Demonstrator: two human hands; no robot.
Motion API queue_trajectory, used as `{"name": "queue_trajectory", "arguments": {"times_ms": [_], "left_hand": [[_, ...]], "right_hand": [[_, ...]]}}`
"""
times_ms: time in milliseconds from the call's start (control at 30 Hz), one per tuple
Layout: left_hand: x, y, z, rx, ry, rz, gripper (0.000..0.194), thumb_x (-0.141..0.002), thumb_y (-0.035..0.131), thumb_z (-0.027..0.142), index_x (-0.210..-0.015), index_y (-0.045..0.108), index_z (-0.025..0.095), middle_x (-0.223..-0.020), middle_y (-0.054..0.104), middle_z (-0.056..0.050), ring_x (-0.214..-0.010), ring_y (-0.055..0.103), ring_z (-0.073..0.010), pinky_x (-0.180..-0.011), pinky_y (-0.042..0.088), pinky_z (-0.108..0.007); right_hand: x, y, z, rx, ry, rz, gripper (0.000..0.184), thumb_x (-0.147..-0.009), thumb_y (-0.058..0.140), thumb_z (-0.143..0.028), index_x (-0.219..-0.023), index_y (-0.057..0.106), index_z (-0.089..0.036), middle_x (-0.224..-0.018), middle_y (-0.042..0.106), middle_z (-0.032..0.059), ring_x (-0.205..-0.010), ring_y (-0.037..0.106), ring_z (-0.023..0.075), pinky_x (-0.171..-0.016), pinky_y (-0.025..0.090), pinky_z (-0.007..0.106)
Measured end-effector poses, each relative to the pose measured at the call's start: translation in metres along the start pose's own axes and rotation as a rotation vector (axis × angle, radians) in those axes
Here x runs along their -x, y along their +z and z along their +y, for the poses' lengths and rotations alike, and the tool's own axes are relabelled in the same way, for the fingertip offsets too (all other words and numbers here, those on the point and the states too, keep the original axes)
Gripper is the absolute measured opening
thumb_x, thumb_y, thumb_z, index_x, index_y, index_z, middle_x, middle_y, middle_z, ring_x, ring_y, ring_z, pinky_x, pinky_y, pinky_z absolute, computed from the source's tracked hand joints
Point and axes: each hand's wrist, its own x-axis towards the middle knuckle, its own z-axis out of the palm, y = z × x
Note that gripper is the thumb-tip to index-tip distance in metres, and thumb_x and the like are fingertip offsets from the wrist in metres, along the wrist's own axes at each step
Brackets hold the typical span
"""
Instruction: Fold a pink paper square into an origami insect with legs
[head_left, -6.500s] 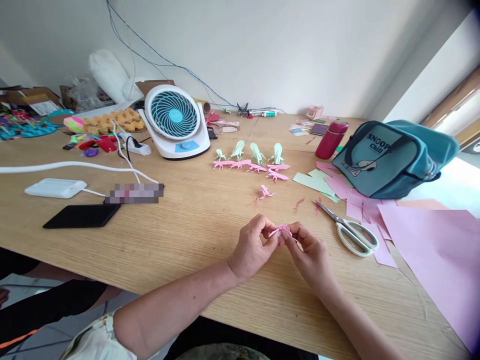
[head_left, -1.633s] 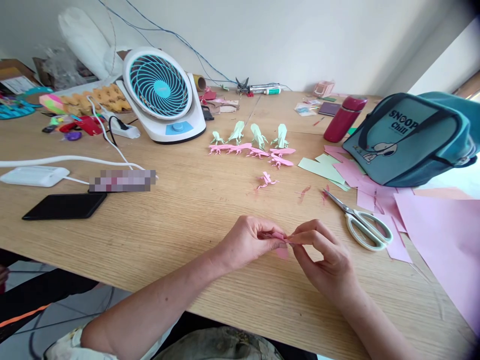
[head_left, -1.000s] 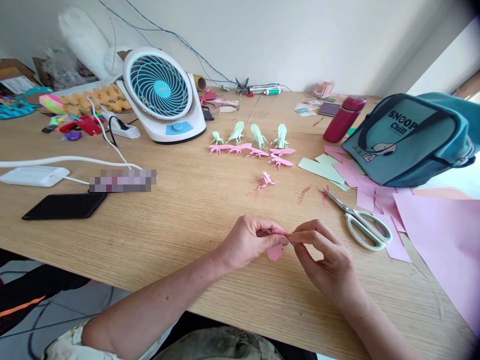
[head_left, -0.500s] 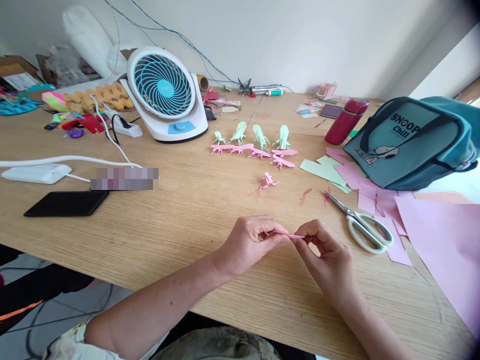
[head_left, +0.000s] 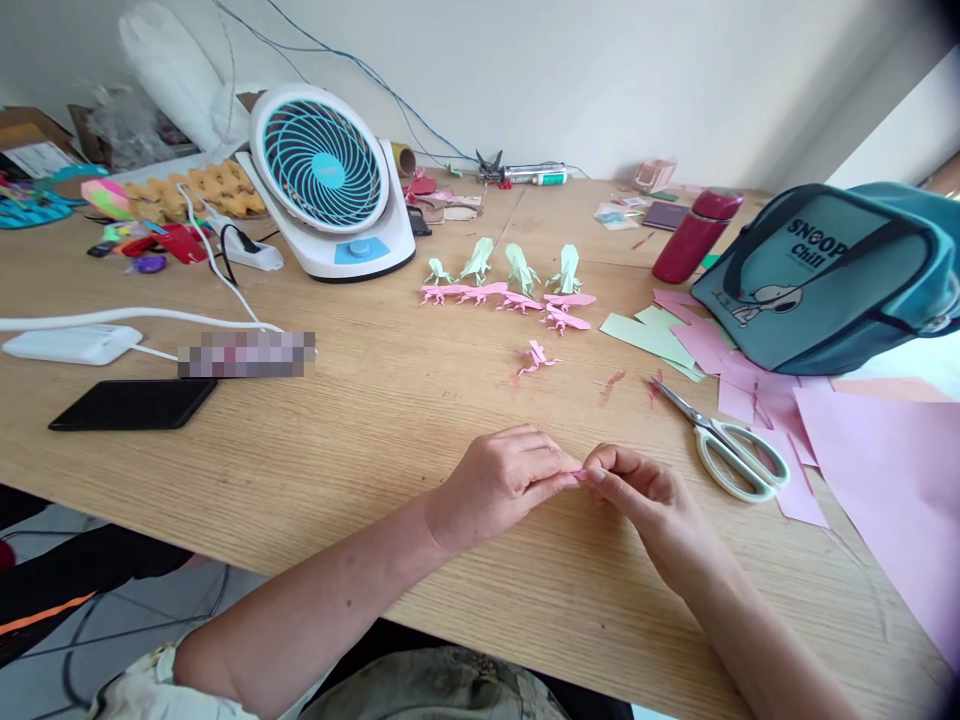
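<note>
Wooden table (head_left: 360,440), pale grain, cluttered along the far edge. Pink paper piece (head_left: 579,474) sits low over the near centre, almost wholly hidden: only a sliver shows between the fingertips, so its shape is hard to make out. That sliver's long axis runs 3 to 9 o'clock. Left hand (head_left: 499,484) pinches it from 9 o'clock, fingers closed tight; right hand (head_left: 646,500) pinches from 3 o'clock, fingers curled shut on it too. Scissors (head_left: 720,442) lie just at 2 o'clock, blades pointing 10. Small pink folded figure (head_left: 535,358) at 12 o'clock, row of green and pink figures (head_left: 510,285) beyond. Pink sheet (head_left: 892,470) at 3 o'clock, cut off by the frame edge.
</note>
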Motion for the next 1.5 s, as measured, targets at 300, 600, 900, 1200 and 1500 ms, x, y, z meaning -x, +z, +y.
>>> {"name": "queue_trajectory", "arguments": {"times_ms": [300,600,900,1200,1500], "left_hand": [[-0.002,0.003,0.001,0.093,-0.053,0.031,0.010,-0.092,0.065,0.020,-0.085,0.069,0.014,-0.082,0.073,-0.004,-0.077,0.063,-0.0128,-0.079,0.048,-0.024],[-0.001,0.005,0.001,0.212,-0.166,0.062,0.009,-0.087,0.072,0.023,-0.081,0.071,0.016,-0.077,0.072,-0.003,-0.076,0.063,-0.0146,-0.077,0.048,-0.026],[-0.002,0.003,0.003,0.171,-0.064,0.058,0.010,-0.091,0.068,0.022,-0.083,0.072,0.017,-0.078,0.072,-0.003,-0.076,0.062,-0.0133,-0.078,0.047,-0.026],[-0.001,0.004,0.004,0.185,-0.044,0.061,0.010,-0.091,0.068,0.022,-0.084,0.072,0.017,-0.078,0.072,-0.003,-0.076,0.062,-0.0129,-0.077,0.048,-0.025],[0.000,0.005,0.006,0.222,-0.162,0.053,0.008,-0.087,0.072,0.023,-0.082,0.073,0.016,-0.079,0.074,-0.004,-0.077,0.063,-0.0145,-0.078,0.049,-0.027]], "right_hand": [[0.001,-0.003,-0.003,-0.043,0.028,-0.126,0.036,-0.085,0.066,-0.054,-0.078,0.063,-0.019,-0.071,0.052,-0.0005,-0.069,0.041,0.0143,-0.063,0.034,0.027],[-0.002,-0.011,0.000,-0.062,0.022,-0.171,0.031,-0.083,0.071,-0.050,-0.078,0.068,-0.019,-0.075,0.059,0.0019,-0.072,0.049,0.0152,-0.067,0.041,0.027],[-0.004,-0.015,0.000,-0.074,0.048,-0.197,0.031,-0.080,0.074,-0.049,-0.074,0.071,-0.019,-0.071,0.059,0.0009,-0.069,0.047,0.0139,-0.066,0.039,0.027],[-0.006,-0.015,-0.008,-0.098,0.076,-0.187,0.035,-0.067,0.083,-0.050,-0.070,0.070,-0.018,-0.063,0.057,-0.0011,-0.062,0.044,0.0121,-0.059,0.037,0.026],[-0.007,-0.011,-0.008,-0.071,0.004,-0.149,0.041,-0.063,0.084,-0.054,-0.071,0.065,-0.018,-0.062,0.058,-0.0012,-0.058,0.045,0.0109,-0.053,0.035,0.024]]}}
